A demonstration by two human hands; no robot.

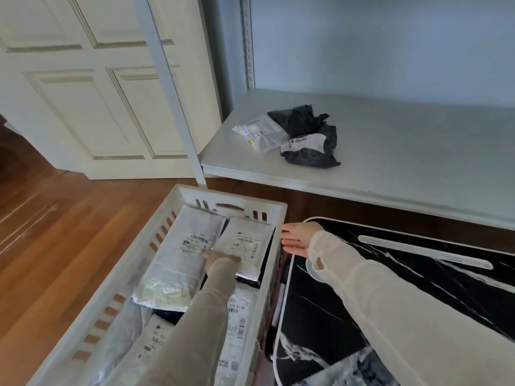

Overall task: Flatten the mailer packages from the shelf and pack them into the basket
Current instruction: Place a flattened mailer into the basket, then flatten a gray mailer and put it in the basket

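A white slotted basket (pixel 156 247) stands on the floor, filled with several flattened grey mailers. My left hand (pixel 220 259) reaches into it and lies on the near edge of a small grey labelled mailer (pixel 245 242) at the basket's far right; its fingers are mostly hidden. My right hand (pixel 296 238) hovers flat with straight fingers just outside the basket's right rim, holding nothing. On the white shelf (pixel 404 162) lie a crumpled white-grey mailer (pixel 257 132) and two crumpled black mailers (pixel 309 140).
A black marble-patterned board with a white rim (pixel 390 277) lies under my right arm, right of the basket. A cream panelled door (pixel 83 87) and a shelf post (pixel 178 107) stand behind. The wooden floor (pixel 55 232) spreads to the left.
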